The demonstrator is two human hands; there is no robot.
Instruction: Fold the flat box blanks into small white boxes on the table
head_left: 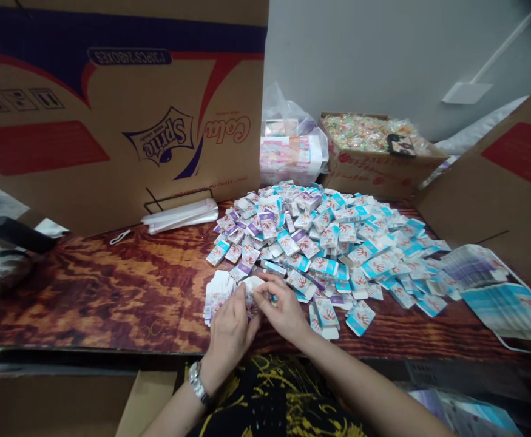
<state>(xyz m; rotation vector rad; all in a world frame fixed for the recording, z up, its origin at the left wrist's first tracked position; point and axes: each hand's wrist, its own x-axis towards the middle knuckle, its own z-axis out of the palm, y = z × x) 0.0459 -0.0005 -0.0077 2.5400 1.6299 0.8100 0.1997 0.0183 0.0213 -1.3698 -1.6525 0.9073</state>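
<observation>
- I see the small carton (252, 286) between both hands, near the table's front edge; a flat stack (220, 290) lies just beside it.
- My left hand (232, 321) is mostly closed, fingers bent around the carton's side; my right hand (282, 306) is half curled, thumb and forefinger pinching its edge.
- I judge it very light, thin card, springy at the folds and easily creased, a little slick where printed; I'd hold it by the side edges, gently, off the flaps.
- The table (169, 285) is streaked red-brown and looks smooth; a heap of little boxes (333, 237) covers its middle.
- Behind stand a big cardboard box (110, 145), a box of colourful bits (374, 167) and a grey wall (374, 54).
</observation>
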